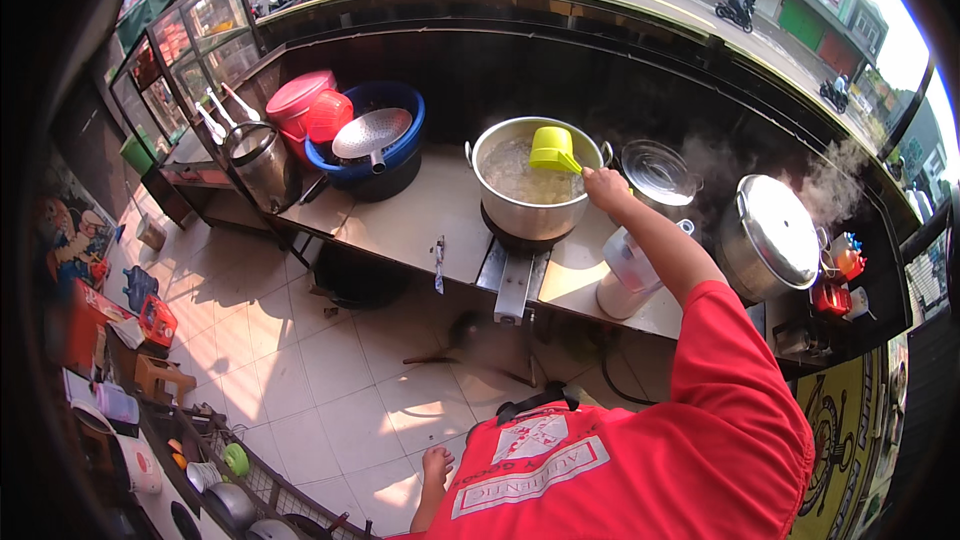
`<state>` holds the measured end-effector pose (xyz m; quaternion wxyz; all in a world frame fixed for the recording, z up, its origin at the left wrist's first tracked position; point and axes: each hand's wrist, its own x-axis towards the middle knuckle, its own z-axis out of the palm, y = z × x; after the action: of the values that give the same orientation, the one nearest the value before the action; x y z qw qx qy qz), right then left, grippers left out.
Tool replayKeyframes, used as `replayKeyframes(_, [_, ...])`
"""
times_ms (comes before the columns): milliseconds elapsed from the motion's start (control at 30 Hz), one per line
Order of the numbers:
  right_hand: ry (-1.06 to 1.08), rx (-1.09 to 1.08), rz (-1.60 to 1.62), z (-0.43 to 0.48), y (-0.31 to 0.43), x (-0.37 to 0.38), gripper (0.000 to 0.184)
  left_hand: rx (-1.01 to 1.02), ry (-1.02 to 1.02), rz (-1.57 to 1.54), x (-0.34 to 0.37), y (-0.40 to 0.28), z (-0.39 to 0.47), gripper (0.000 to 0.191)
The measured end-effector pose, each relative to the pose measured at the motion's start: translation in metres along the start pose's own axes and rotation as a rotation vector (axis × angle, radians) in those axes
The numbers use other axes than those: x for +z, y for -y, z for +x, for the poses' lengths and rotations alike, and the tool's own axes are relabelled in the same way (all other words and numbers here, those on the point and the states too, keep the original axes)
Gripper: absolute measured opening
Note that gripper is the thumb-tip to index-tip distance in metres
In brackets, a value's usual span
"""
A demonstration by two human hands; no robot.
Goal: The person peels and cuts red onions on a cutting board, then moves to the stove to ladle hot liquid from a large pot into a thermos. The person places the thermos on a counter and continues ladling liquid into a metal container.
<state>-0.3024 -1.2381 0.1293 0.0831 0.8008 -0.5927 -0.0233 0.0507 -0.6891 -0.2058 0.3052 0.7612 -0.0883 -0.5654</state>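
In my right hand point(607, 191) is the handle of a yellow-green plastic dipper point(552, 148), held over a large aluminium pot point(534, 214). Cloudy liquid point(510, 174) fills part of the pot, which stands on a burner point(514, 289) at the counter's front edge. Low beside my body hangs my left hand point(437, 463), its fingers loosely curled; I see nothing in it. A translucent plastic container point(627, 270) stands just right of the pot, partly behind my forearm. Behind it lies a round metal lid point(657, 171).
Left on the counter point(405, 229) are a blue basin point(409, 142) with a perforated ladle point(373, 135), red plastic containers point(300, 97) and a tall metal pot point(262, 172). A lidded pot point(772, 236) steams at the right, near sauce bottles point(849, 259). A small packet point(439, 264) overhangs the front edge.
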Motion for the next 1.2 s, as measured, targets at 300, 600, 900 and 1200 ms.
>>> replayKeyframes(300, [0.409,-0.061,0.319,0.022,-0.009,0.015,0.017,0.416,-0.009,0.552,-0.03,0.163,0.011,0.015])
replayKeyframes(600, [0.415,0.526,1.462,0.01,-0.033,-0.009,0.023,-0.008,-0.036,-0.122,-0.018,0.057,-0.051,0.016])
replayKeyframes(900, [0.279,0.259,1.647,-0.064,-0.097,-0.1,0.021,0.022,0.154,-0.045,-0.011,0.103,0.011,0.021])
replayKeyframes(1200, [0.119,0.426,1.598,-0.193,-0.186,-0.156,0.011,0.03,0.101,-0.032,0.047,0.065,0.051,0.02])
